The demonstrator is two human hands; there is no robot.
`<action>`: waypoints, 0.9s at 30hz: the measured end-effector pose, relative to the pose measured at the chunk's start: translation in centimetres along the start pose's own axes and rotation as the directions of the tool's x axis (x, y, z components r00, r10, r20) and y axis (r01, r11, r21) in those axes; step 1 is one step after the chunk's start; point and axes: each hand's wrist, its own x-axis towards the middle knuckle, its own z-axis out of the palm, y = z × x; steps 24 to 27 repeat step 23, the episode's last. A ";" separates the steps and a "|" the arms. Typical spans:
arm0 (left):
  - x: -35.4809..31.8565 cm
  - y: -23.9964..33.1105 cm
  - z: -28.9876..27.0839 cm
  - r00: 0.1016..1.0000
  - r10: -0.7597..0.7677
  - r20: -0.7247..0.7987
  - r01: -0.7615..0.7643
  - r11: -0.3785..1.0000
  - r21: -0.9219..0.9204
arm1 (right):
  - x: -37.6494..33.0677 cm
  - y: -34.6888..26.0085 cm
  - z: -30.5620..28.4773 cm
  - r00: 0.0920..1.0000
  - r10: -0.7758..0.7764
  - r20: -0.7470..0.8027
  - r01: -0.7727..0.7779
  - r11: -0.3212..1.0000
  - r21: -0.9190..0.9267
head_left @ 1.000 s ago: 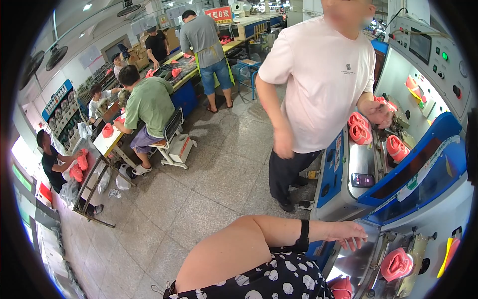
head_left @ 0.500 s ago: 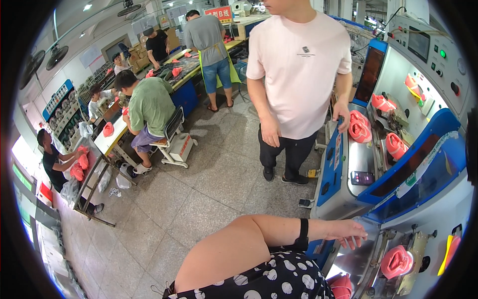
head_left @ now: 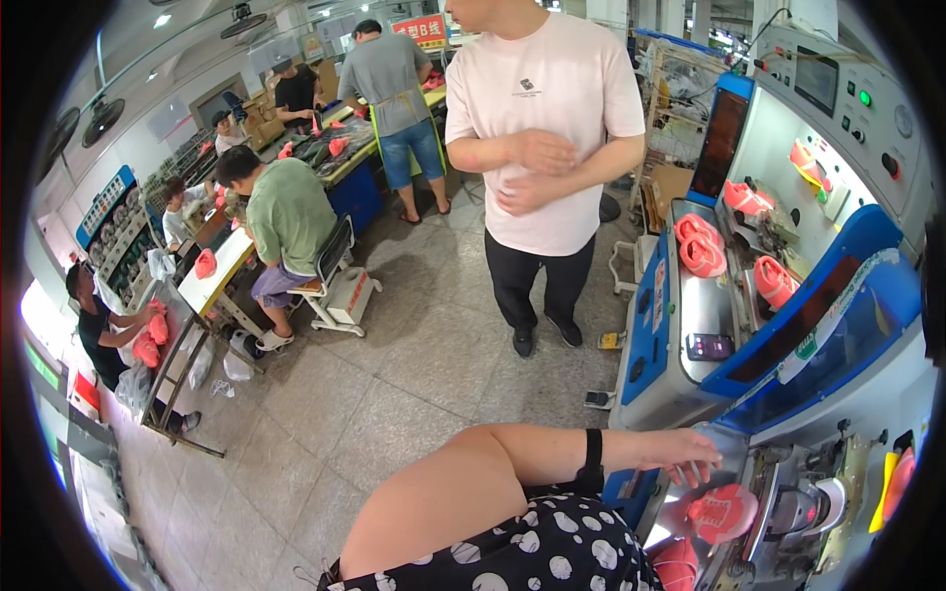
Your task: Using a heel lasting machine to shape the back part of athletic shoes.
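- The person's left hand (head_left: 683, 455), a black band on its wrist, is stretched out over the front edge of the blue and grey shoe-forming machine (head_left: 650, 325). Its fingers are spread and loose, clamped on nothing.
- The right hand is out of sight, so I cannot say what it is doing.
- Just below those fingertips sits the coral-pink knitted shoe upper (head_left: 724, 512), mounted at the machine's near station beside the shiny metal clamp head (head_left: 793, 507). Whether the fingers touch it I cannot tell; they are at most just beside it.
- To my eye this is the reach-in stage: hand at the upper, no grip taken.
- Taking hold would call for lowering the fingers a little and closing them round the soft knit, clear of the clamp.
- Beyond the hand, further along the machine, lie a dark flat phone (head_left: 709, 346) and more coral-pink uppers (head_left: 700, 246).
- A person in a pale pink T-shirt (head_left: 542, 128) stands well beyond the hand, hands together at the waist.
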 end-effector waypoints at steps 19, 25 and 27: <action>13.8 -5.5 0.1 0.983 -0.182 0.033 0.163 0.939 0.304 | -0.6 -7.3 -17.4 0.953 0.236 -0.189 -0.302 0.709 -0.637; 19.6 -9.3 -3.4 0.996 0.061 0.057 -0.083 0.822 0.563 | -0.9 -5.4 -17.8 0.916 0.325 -0.237 -0.398 0.643 -0.654; 19.6 -9.3 -3.4 0.996 0.061 0.057 -0.083 0.822 0.563 | -0.9 -5.4 -17.8 0.916 0.325 -0.237 -0.398 0.643 -0.654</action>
